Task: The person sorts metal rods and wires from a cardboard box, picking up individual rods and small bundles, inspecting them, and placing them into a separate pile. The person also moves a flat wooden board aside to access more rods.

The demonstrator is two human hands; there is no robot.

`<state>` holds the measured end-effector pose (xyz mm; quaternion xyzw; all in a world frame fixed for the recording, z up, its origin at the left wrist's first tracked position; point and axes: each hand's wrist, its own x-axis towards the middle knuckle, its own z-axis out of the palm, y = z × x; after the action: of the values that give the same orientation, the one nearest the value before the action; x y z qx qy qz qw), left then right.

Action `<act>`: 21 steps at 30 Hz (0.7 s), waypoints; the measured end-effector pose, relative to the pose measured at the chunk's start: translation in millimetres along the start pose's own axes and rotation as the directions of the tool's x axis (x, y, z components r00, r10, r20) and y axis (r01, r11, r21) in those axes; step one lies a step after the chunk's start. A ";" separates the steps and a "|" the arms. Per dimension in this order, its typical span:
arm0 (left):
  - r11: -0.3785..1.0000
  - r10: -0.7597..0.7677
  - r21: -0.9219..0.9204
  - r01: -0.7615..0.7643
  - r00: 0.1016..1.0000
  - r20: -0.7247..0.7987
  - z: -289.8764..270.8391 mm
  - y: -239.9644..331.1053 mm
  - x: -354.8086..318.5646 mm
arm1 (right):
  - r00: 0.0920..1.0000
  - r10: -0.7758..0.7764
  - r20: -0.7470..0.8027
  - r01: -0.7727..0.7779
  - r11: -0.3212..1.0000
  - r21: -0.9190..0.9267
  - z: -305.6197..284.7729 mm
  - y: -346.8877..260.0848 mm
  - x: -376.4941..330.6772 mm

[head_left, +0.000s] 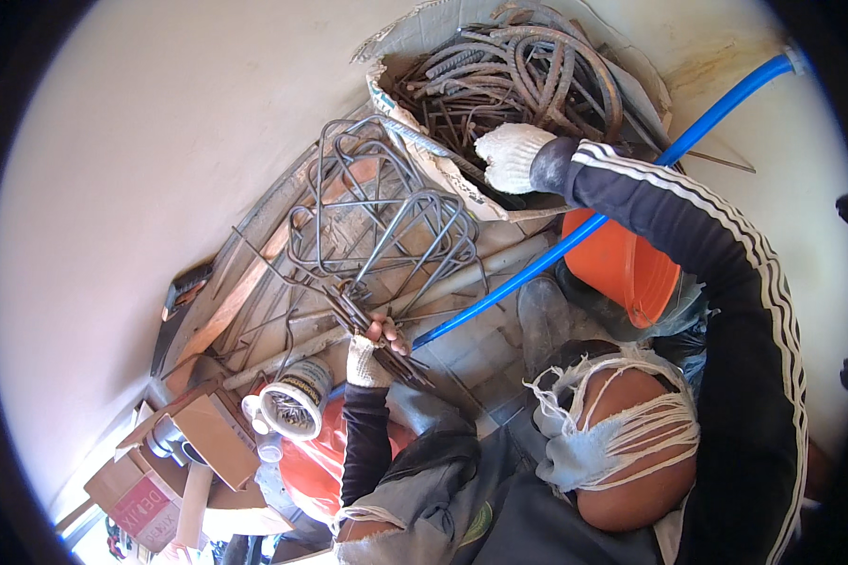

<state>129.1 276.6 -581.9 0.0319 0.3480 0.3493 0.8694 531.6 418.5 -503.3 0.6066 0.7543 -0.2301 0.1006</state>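
A pale floor (160, 141) fills the view. Top centre sits a torn sack (424, 151) heaped with bent rebar offcuts (509, 71). Below it lies a bundle of bent wire stirrups (377, 221), square loops fanned out up and to the left, their ends gathered low where the left hand (372, 353) grips them. An orange bucket (622, 264) stands to the right, and a blue hose (584, 231) runs diagonally from upper right down towards the left hand. Cardboard boxes (188, 443) and a small tub of nails (292, 405) sit lower left.

The left hand, in a worn glove, has its fingers curled tight round the stirrups' gathered ends; the bundle's long axis runs away from it, up-left. The right hand (513, 155), in a white glove, reaches far out to the sack's lower edge, resting at the offcuts. Whether its fingers are closed on anything I cannot tell. The right hand is the nearer to the sack, the left well apart from it
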 end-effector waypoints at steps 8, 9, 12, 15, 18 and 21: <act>0.999 -0.018 -0.047 0.019 1.000 0.010 1.3 -1.2 2.4 | 0.985 -0.106 0.140 0.138 0.959 -0.248 10.7 10.3 20.2; 0.996 -0.033 -0.077 0.034 0.999 0.019 1.5 -1.2 2.0 | 0.994 0.056 0.089 -0.043 0.989 -0.139 4.5 4.2 12.7; 0.999 -0.019 -0.032 0.018 0.999 -0.031 0.6 -1.0 -0.7 | 0.997 0.064 -0.043 -0.071 0.982 -0.176 -21.6 -19.2 -3.7; 0.999 -0.009 0.043 0.010 1.000 -0.027 2.5 -1.1 -1.5 | 0.998 0.040 -0.055 -0.050 0.981 -0.189 -59.9 -21.9 -27.1; 1.000 -0.001 -0.016 0.002 1.000 0.015 10.2 -0.7 -2.6 | 0.973 -0.056 -0.223 0.020 0.987 -0.159 -85.1 -16.2 -69.0; 0.999 0.020 -0.030 -0.019 0.999 0.050 24.3 0.3 -4.8 | 0.782 -0.213 -0.586 0.208 0.975 -0.077 -91.8 -19.8 -101.8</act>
<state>141.7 278.4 -560.6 0.0311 0.3207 0.3619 0.8748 549.1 369.9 -374.8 0.5596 0.8119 -0.0367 -0.1624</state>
